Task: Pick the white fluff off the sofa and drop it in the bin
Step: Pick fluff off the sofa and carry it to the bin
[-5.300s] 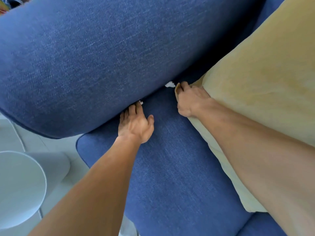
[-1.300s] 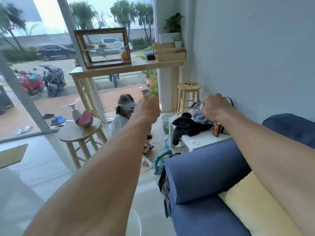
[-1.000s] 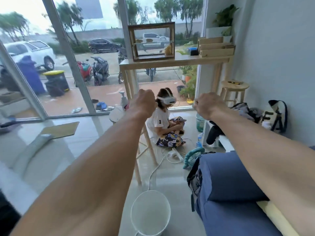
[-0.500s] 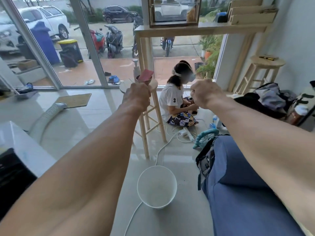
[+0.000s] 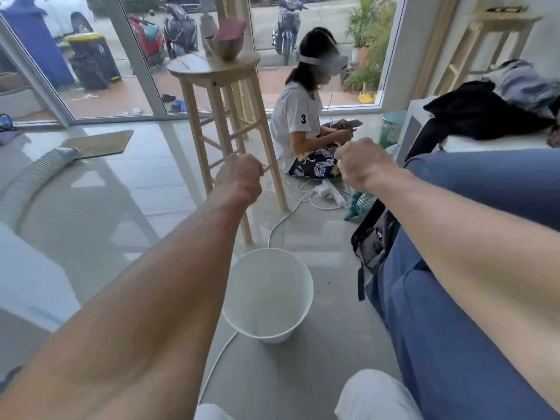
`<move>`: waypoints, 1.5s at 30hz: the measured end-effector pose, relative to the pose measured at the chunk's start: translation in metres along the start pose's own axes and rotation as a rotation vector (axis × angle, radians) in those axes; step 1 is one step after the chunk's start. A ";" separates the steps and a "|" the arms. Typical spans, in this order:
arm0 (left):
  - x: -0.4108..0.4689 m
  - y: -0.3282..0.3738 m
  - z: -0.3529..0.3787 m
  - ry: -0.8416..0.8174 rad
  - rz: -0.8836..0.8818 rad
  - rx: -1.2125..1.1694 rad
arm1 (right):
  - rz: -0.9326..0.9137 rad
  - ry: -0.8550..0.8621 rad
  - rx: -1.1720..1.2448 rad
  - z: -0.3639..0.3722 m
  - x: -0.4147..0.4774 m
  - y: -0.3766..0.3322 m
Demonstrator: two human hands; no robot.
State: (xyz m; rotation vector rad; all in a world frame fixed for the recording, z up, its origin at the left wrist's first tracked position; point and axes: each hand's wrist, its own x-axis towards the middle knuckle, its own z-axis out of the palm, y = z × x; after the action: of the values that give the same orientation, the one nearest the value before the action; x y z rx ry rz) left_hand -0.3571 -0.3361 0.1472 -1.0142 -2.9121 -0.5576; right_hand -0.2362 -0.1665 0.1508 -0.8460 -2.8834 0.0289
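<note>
My left hand and my right hand are both stretched out in front of me as closed fists, backs toward the camera. They hover high over the floor, beyond the far rim of the white bin. The bin stands open on the floor below and between my forearms. The white fluff is not visible; it stays hidden inside the closed fingers. The blue sofa runs along the right, under my right arm.
A tall wooden stool with a bowl stands just past the bin. A person sits on the floor behind it among white cables. A black bag hangs at the sofa's end. My knees are at the bottom edge.
I have turned from the sofa seat toward the room. Over the last second my view tilted down, bringing the bin closer beneath my fists. Both hands stay closed.
</note>
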 end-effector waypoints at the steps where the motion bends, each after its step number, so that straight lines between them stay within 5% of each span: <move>1: -0.003 -0.012 0.031 -0.002 0.001 -0.004 | -0.002 -0.003 -0.013 0.032 -0.004 0.001; 10: -0.015 -0.067 0.144 0.011 0.001 0.033 | -0.007 0.011 0.023 0.150 -0.021 0.002; 25: -0.083 -0.163 0.244 -0.130 -0.212 0.129 | -0.107 -0.231 0.121 0.326 -0.055 -0.071; 32: -0.096 -0.174 0.264 -0.174 -0.257 0.154 | -0.166 -0.376 0.209 0.354 -0.060 -0.087; 45: -0.078 -0.149 0.283 -0.158 -0.209 0.045 | -0.096 -0.322 0.134 0.369 -0.067 -0.050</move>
State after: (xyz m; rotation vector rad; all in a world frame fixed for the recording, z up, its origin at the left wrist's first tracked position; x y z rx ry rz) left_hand -0.3547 -0.3972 -0.1769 -0.7889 -3.1775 -0.4328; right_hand -0.2571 -0.2371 -0.2206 -0.7366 -3.1695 0.3767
